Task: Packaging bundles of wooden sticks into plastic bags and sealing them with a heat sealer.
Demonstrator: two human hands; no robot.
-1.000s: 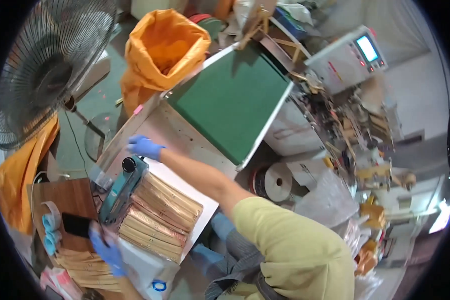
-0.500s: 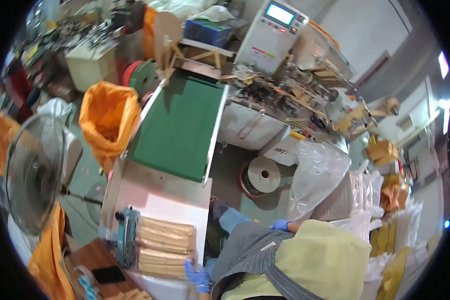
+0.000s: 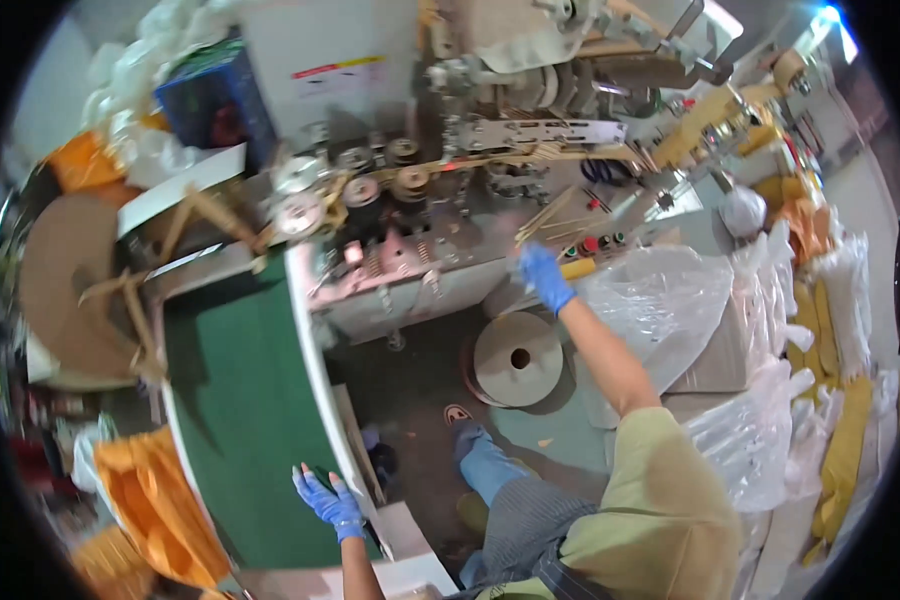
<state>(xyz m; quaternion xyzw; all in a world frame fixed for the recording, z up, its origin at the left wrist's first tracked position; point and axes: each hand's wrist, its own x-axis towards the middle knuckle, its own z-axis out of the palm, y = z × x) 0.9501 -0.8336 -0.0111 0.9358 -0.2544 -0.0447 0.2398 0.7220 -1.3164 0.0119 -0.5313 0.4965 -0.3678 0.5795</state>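
Machine [image 3: 400, 308]: spans the upper middle; pulleys [image 3: 363, 190] stand exposed on its bed. Keep glove fingers clear of them; loose material could snag.
Green belt [image 3: 240, 390]: lower left, beside the machine's left end. Avoid leaning weight on it.
Clear plastic bag [image 3: 660, 300]: right of the reaching arm. Pass above it; contact could drag the film.
Right hand [image 3: 545, 280]: blue glove, extended to the machine's front edge. Fingertips blurred; whether it grips anything cannot be told. Slow the reach for accuracy.
Left hand [image 3: 330, 503]: blue glove, fingers spread, no held item visible, at the belt's near right edge. Use as the balance side of the 2 hands.
Thin sticks [image 3: 558, 222]: loose on the machine bed, just beyond the right hand; contact unclear. Approach along their length.
Red button [image 3: 590, 244]: right of the sticks. Do not brush.
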